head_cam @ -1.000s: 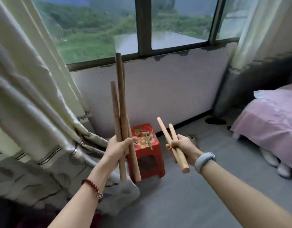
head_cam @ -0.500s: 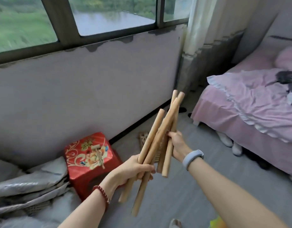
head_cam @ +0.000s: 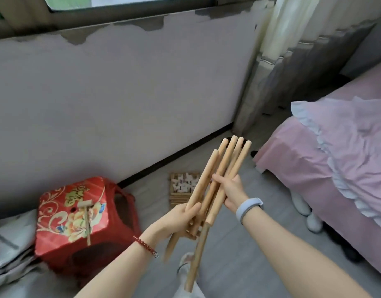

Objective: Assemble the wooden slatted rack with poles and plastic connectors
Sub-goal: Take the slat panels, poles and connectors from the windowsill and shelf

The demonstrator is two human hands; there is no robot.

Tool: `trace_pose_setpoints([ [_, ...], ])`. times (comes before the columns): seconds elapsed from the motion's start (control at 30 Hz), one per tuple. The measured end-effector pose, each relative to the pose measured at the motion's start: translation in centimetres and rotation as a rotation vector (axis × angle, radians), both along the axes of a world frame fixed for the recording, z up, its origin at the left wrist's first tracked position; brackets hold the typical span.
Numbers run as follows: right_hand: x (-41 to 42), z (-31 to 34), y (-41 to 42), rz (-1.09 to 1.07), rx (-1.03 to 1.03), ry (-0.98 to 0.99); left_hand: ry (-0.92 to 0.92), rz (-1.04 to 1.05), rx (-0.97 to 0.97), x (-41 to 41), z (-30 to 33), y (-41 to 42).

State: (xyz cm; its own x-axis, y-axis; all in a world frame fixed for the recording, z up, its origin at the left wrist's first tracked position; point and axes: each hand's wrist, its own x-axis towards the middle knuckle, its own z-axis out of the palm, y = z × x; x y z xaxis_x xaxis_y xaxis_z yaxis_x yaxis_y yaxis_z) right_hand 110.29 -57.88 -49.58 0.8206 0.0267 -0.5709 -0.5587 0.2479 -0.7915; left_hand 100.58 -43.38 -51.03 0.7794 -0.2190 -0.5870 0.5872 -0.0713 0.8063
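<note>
Several wooden poles [head_cam: 226,168] are bunched together at the centre, slanting up to the right. My left hand [head_cam: 181,218] grips the lower part of the bundle, fingers curled round the longer poles. My right hand [head_cam: 230,192] holds the shorter poles from the right side, thumb across them. On the floor behind lies a wooden slatted panel [head_cam: 179,200] with several white plastic connectors [head_cam: 184,182] piled on it. A small wooden mallet [head_cam: 86,218] lies on the red stool.
A red plastic stool [head_cam: 62,214] stands at the left by the wall. A bed with pink sheets [head_cam: 335,158] fills the right side. Grey curtain cloth [head_cam: 11,244] lies bunched at the lower left. Grey floor [head_cam: 239,250] shows between stool and bed.
The view has swung right and down, from the window to the floor. My two hands brought their separate poles together into one bundle, which now points up to the right.
</note>
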Motion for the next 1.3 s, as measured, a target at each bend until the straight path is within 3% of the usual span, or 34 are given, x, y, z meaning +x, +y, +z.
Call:
trace_pose_setpoints([
  [0.07,3.2,-1.7,-0.9,-0.013,-0.085,-0.002,0.033,0.151,0.005,3.2,-1.7,-0.5],
  [0.17,8.4,-4.8,-2.6,0.016,-0.226,-0.016,0.044,0.335,0.243,8.5,-4.9,-0.5],
  [0.27,13.5,-8.1,-4.0,0.053,-0.361,-0.005,0.035,0.288,0.585,13.3,-8.0,-0.4],
  [0.33,17.5,-11.1,-4.8,0.097,-0.458,-0.013,0.002,0.258,0.687,16.4,-10.7,-0.6],
  [0.57,26.5,-24.7,-6.7,0.309,-0.620,0.013,0.104,0.251,0.713,25.2,-22.6,-2.6],
  [0.7,29.3,-36.3,-7.3,0.378,-0.602,0.022,0.097,0.307,0.600,28.4,-33.2,-6.2],
  [0.8,30.8,-46.5,-8.2,0.413,-0.569,0.035,0.130,0.362,0.520,30.8,-42.7,-9.6],
  [1.03,34.6,-69.2,-10.3,0.557,-0.605,-0.016,0.087,0.267,0.656,36.6,-66.3,-15.8],
  [1.17,36.3,-77.0,-10.7,0.569,-0.703,-0.028,0.073,0.203,0.721,38.1,-74.8,-17.4],
  [1.3,36.8,-79.3,-11.1,0.571,-0.792,-0.129,0.022,0.145,0.848,38.7,-78.0,-17.7],
])
